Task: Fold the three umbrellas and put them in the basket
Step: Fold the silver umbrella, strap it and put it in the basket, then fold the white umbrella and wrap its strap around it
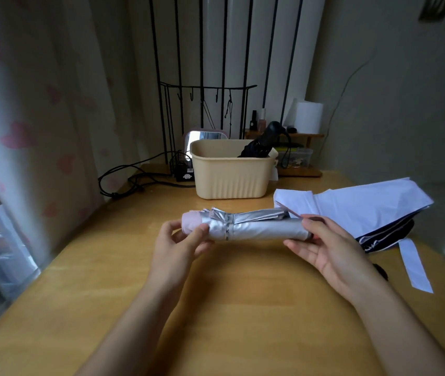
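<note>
- Both hands hang just above the bench [243, 316], forearms reaching in from the bottom edge. They share one folded silver umbrella [262, 231], held level between them.
- Left hand [180, 240] has its thumb and curled fingertips pinching the pale pink handle end, and the fingertips cover part of that handle.
- A narrow band [227, 231] circles the rolled canopy nearer the left hand. Loose pleats bunch along the far edge, and whether the band is fastened cannot be told.
- Right hand [332, 253] lies palm up, fingers nearly straight beneath the umbrella's other end and thumb on top. The tip is clamped between them and largely hidden.
- Black cables [134, 180] lie well beyond the left hand, at the bench's far left.
- A cream basket [226, 177] stands on the bench beyond both hands.
- A folded black umbrella [263, 143] leans in the basket's right corner. Its upper end rises over the rim and its lower part is hidden by the wall.
- A white umbrella [365, 207] lies just beyond and to the right of the right hand, its canopy loose and spread. Dark lining shows along its near edge, and its near tip is hidden behind the right thumb.
- A white strap [416, 267] trails from it toward the near right.
- A small dark object [381, 271] beside the right wrist is mostly covered and too unclear to identify.
</note>
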